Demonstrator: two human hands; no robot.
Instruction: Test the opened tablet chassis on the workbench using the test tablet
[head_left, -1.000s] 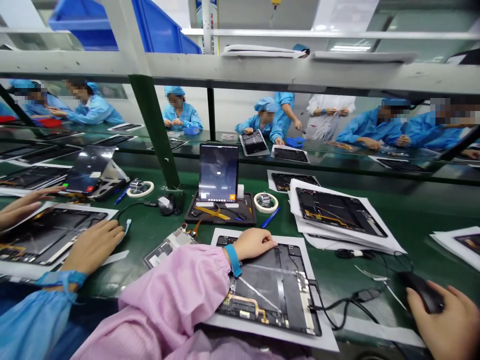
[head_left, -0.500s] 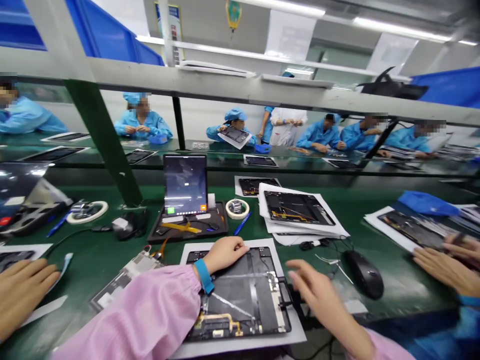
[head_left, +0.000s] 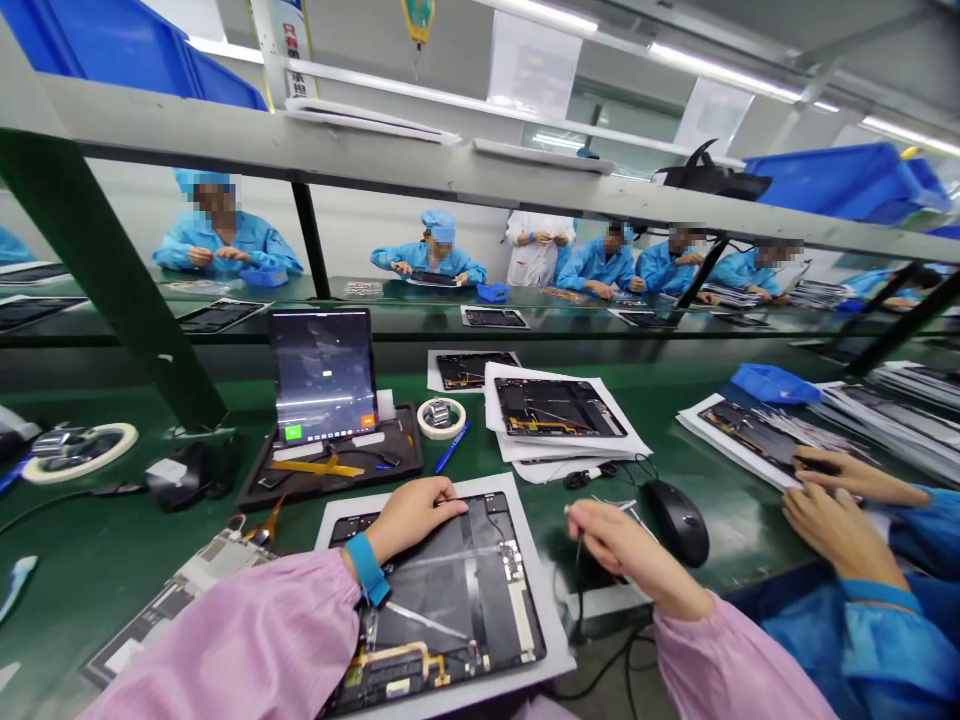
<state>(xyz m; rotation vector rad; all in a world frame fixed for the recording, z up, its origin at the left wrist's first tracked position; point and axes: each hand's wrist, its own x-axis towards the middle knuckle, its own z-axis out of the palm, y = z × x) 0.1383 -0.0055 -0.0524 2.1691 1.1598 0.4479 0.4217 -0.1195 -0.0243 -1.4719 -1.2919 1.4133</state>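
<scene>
An opened tablet, its inner boards and ribbon cables bare, lies on white sheets in front of me. My left hand, a blue band at the wrist, rests across its upper edge with the fingers curled and closed on it. Just right of the tablet, my right hand pinches a thin black cable that hangs toward the table edge. A pale tip shows at the fingertips. Left of the tablet lies a metal-grey part with an orange flex strip, partly covered by my pink sleeve.
A lit tablet stands in a black tray behind. Nearby are a tape roll, a blue pen, stacked opened tablets and a black mouse. A co-worker's hands work at the right.
The view has turned right. My right hand has gone from spread fingers to a pinch on the cable, and the black plug at the tablet's right edge is gone from there. My left hand stays on the tablet.
</scene>
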